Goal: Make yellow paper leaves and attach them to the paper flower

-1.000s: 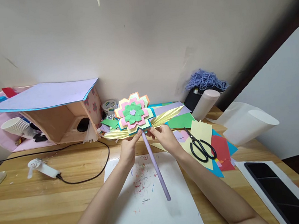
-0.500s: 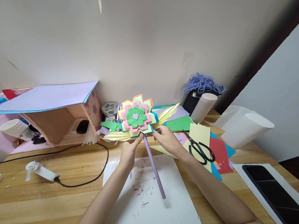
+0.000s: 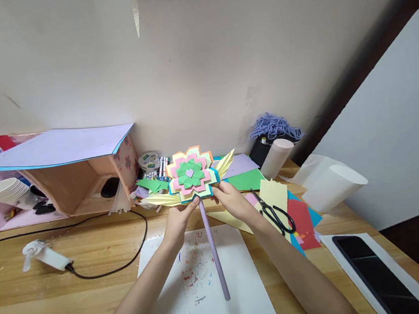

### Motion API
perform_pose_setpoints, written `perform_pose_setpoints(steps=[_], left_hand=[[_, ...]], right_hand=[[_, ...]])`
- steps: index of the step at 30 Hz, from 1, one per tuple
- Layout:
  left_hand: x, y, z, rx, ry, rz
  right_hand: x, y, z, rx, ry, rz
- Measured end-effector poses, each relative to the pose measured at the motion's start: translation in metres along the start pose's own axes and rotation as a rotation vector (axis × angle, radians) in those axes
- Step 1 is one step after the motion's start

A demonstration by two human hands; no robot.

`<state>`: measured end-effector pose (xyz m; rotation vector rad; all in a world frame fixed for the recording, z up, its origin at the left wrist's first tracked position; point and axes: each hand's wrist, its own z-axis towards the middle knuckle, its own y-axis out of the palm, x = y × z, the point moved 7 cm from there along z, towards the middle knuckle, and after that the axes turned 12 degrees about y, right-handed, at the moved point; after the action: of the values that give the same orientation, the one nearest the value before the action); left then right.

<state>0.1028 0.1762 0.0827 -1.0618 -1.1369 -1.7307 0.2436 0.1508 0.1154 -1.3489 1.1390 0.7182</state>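
A layered paper flower [image 3: 190, 173] with a green centre, a small purple heart and pink, pale yellow, orange and blue layers faces me. Its purple paper stem [image 3: 214, 250] slants down over a paint-marked white sheet [image 3: 240, 285]. My left hand [image 3: 179, 222] is closed on the flower's lower left edge, thumb beside the stem's top. On the lower right edge my right hand [image 3: 232, 200] grips it too, fingers partly hidden behind. Pleated yellow paper leaves stick out on both sides, the left leaf [image 3: 163, 199] and the right leaf [image 3: 226, 164].
Black-handled scissors [image 3: 275, 212] lie on coloured paper at the right, with a phone [image 3: 380, 273] nearer me. A hot glue gun [image 3: 48, 254] with a black cable rests at the left. Behind it stands a cardboard box [image 3: 79, 183]; a white roll [image 3: 277, 158] leans at the back right.
The view has tilted up and shifted slightly, so things sit lower in it. Both hands keep hold of the flower, whose right leaf looks shorter and steeper now.
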Motion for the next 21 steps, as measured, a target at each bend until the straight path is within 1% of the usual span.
perform_pose_setpoints(steps=[2,4,9,15,18,21], left_hand=[[0.000,0.002,0.000,-0.024,0.001,-0.018],[-0.002,0.003,0.000,-0.037,-0.003,-0.030],[-0.004,0.004,-0.001,-0.058,-0.005,-0.101],[-0.005,0.002,0.000,-0.034,-0.003,-0.089],[-0.004,0.001,0.000,-0.006,0.021,-0.102],[-0.005,-0.001,-0.001,0.017,0.008,-0.085]], right_hand=[[-0.001,0.000,-0.001,0.006,-0.009,0.014],[-0.001,0.001,-0.001,-0.019,-0.016,0.035],[-0.003,0.003,0.000,-0.163,-0.051,0.144],[-0.004,0.010,-0.006,-0.288,-0.040,0.209],[-0.006,0.017,-0.011,-0.293,-0.047,0.216],[-0.007,0.023,-0.015,-0.231,-0.062,0.164]])
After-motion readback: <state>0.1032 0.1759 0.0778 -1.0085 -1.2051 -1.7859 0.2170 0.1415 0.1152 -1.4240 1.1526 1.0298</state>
